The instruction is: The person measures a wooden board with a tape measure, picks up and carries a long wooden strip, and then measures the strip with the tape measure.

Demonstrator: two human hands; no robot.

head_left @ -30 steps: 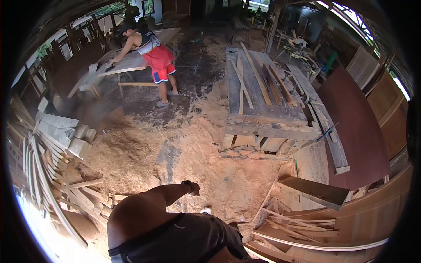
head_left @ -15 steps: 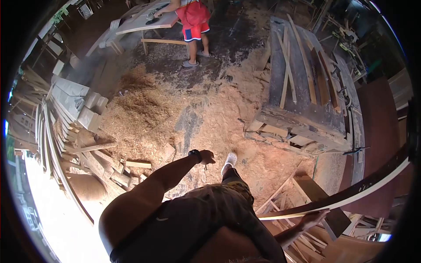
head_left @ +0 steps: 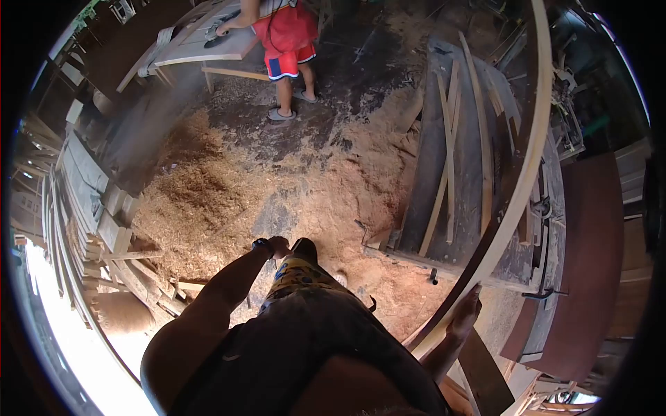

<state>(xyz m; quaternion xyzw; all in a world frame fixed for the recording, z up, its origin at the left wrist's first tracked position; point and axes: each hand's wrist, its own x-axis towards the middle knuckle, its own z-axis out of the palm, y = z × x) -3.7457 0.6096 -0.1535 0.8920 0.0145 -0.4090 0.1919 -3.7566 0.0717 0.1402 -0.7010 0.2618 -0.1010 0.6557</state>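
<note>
A long wooden plank (head_left: 522, 220), pale along its edge and dark on its side face, rises on my right from beside my body toward the top of the view. My right hand (head_left: 466, 315) holds it near its lower end, fingers running up along the pale edge. The distortion of the lens makes the plank look curved. My left hand (head_left: 279, 247), with a dark watch (head_left: 263, 245) at the wrist, hangs in front of my thigh. Its fingers are loosely curled, and I see nothing in them.
A workbench (head_left: 430, 156) with several loose strips stands ahead right. Sawdust (head_left: 187, 194) covers the floor. Stacked lumber (head_left: 90, 180) lines the left. Further off, a person in red shorts (head_left: 291, 62) works a power tool (head_left: 214, 32) on a board (head_left: 187, 52).
The plank has swung from pointing right to pointing forward and up, with my right hand still on it. My view has turned and moved forward; my left hand stays low.
</note>
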